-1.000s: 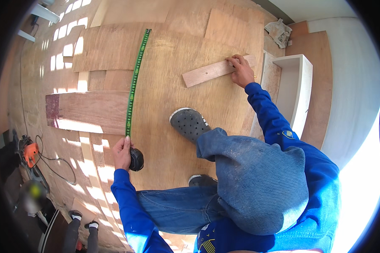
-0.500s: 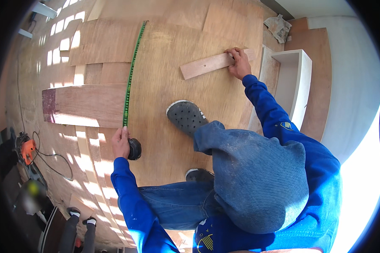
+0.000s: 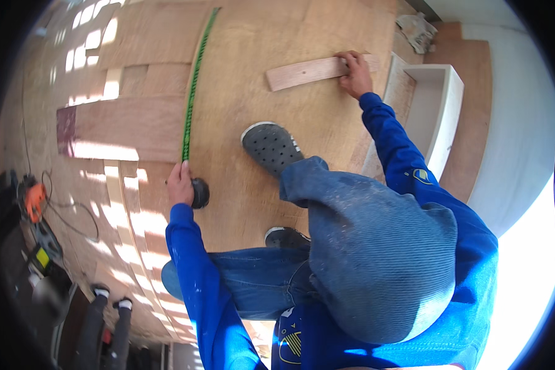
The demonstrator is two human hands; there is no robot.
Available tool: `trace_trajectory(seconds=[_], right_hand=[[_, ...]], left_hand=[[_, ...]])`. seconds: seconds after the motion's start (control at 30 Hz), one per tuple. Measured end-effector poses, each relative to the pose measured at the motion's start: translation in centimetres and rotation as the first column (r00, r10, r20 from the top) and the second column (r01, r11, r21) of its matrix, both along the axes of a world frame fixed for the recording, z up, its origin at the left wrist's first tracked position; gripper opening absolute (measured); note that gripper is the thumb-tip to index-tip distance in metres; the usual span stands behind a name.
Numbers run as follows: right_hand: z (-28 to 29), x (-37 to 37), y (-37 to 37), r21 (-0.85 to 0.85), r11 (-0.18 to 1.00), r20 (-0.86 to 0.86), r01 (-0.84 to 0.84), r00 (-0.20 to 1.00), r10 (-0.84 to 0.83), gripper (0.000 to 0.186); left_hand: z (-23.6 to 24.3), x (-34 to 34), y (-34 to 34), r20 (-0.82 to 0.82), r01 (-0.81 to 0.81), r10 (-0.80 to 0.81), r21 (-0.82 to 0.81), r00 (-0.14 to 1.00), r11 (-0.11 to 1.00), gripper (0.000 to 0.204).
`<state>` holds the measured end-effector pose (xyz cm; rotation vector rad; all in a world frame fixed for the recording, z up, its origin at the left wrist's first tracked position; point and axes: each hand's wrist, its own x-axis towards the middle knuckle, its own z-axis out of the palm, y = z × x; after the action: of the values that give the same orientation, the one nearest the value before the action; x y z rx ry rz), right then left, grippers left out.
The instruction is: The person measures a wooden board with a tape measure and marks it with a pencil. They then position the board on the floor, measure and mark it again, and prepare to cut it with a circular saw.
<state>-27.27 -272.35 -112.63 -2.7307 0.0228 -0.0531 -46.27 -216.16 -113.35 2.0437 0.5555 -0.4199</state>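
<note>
My left hand grips a black tape-measure case, thumb on the extended green blade, which runs across the plywood along the long edge of a large sheet. A reddish board lies left of the blade, its far-left end stained purple. My right hand is closed on a short pale wooden strip with a small dark spot, over the sheet's upper right. My grey perforated clog is planted on the sheet between my two hands.
A white open box frame stands at right, beside leaning brown and pale panels. A crumpled bag lies at upper right. At left are an orange power tool with a cable and other gear. Another person's legs show at lower left.
Both hands, the tape and the strip appear higher in the view, as do the floor boards and shoe. The strip now lies at a slightly flatter angle. Both grips are held.
</note>
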Motion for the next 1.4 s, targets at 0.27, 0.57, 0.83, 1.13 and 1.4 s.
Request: trace_trajectory(seconds=[0.27,0.57,0.83,1.13,1.4], right_hand=[[0.6,0.4,-0.7,-0.047,0.996,-0.092,-0.077,0.993,0.072,0.07],[4.9,-0.4,6.3,0.256,0.967,-0.119,-0.003,0.992,0.035,0.028],[6.8,-4.5,23.3,0.727,0.677,-0.301,-0.118,0.831,0.468,0.049],[5.4,-8.6,32.7,0.834,0.506,-0.272,-0.219,0.635,0.723,0.029],[4.2,-8.8,32.5,0.778,0.568,-0.396,-0.267,0.493,0.775,0.024]], left_hand=[[0.3,-0.8,-3.0,-0.031,-0.099,0.111,0.25,0.993,0.963,0.042],[-0.4,-2.8,-4.3,-0.009,-0.107,0.125,0.457,0.992,0.883,0.044],[0.7,-4.1,-3.0,-0.179,-0.099,0.208,0.479,0.962,0.872,0.051],[2.5,-4.4,-2.7,-0.303,-0.098,0.284,0.508,0.91,0.856,0.049],[2.6,-3.9,-3.0,-0.308,-0.111,0.304,0.514,0.902,0.851,0.047]])
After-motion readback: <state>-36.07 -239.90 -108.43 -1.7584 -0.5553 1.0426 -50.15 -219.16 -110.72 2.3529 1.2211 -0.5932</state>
